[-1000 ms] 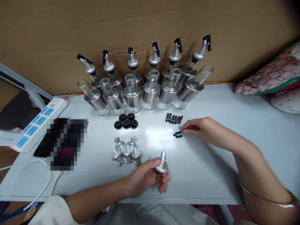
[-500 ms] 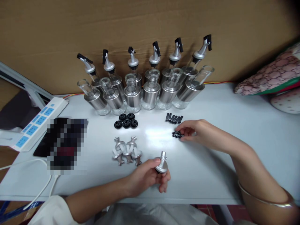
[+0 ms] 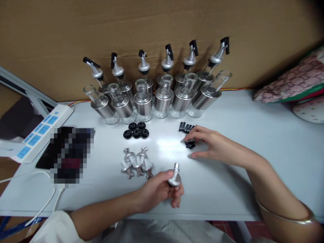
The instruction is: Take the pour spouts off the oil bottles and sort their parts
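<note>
A brown, creased, cardboard-like wall [image 3: 152, 30] rises behind the pale grey tabletop [image 3: 253, 118], seen here from where we stand in front of it. A white patch of reflected light [image 3: 170, 146] glares near the tabletop's middle. A grey metal frame [image 3: 38, 102] angles past its back left corner, while dark red flooring [image 3: 227, 229] and a metal leg [image 3: 243, 233] show below its front edge.

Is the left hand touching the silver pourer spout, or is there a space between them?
Touching. The head view shows the left hand holding the silver pourer spout, with the thumb pressed directly against its side.
</note>
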Tool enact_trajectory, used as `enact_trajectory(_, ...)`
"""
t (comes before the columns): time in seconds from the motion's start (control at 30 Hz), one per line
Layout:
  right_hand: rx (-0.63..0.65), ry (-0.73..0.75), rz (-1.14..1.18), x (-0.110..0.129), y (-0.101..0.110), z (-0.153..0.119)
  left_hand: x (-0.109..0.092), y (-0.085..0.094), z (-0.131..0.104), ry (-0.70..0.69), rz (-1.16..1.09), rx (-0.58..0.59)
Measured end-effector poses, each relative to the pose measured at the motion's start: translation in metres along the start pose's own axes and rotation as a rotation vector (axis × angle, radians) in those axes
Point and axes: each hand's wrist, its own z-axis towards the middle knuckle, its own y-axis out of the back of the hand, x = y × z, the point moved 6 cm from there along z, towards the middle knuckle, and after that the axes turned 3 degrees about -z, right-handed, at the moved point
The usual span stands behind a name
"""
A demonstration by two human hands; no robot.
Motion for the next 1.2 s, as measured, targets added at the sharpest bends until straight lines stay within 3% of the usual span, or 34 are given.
enact_trajectory(0.2,-0.109,0.194,0.257,0.039,0.006,-0.004,0.000,-0.008,-0.001,0.003,-0.029,0.072)
enact_trajectory(0.43,0.065,0.378,0.397,0.076,-0.015,-0.010,-0.004,-0.007,0.000,-0.011,-0.060,0.043)
enact_trajectory(0.63,-0.125,0.505,0.180,0.092,-0.010,-0.019,-0.013,-0.020,-0.003,-0.082,-0.001,0.078)
enact_trajectory(0.77,-0.333,0.584,-0.061,0.100,-0.006,-0.022,-0.032,-0.019,-0.009,-0.193,0.064,-0.053)
enact_trajectory(0.87,-0.450,0.613,-0.231,0.104,-0.004,-0.022,-0.045,-0.018,-0.015,-0.233,0.152,-0.087)
enact_trajectory(0.97,-0.521,0.625,-0.392,0.108,0.000,-0.024,-0.060,-0.019,-0.022,-0.307,0.404,-0.128)
enact_trajectory(1.07,-0.612,0.620,-0.515,0.112,0.006,-0.029,-0.076,-0.024,-0.030,-0.408,0.843,-0.176)
enact_trajectory(1.2,-0.656,0.583,-0.481,0.112,0.010,-0.029,-0.097,-0.039,-0.038,-0.688,1.311,-0.162)
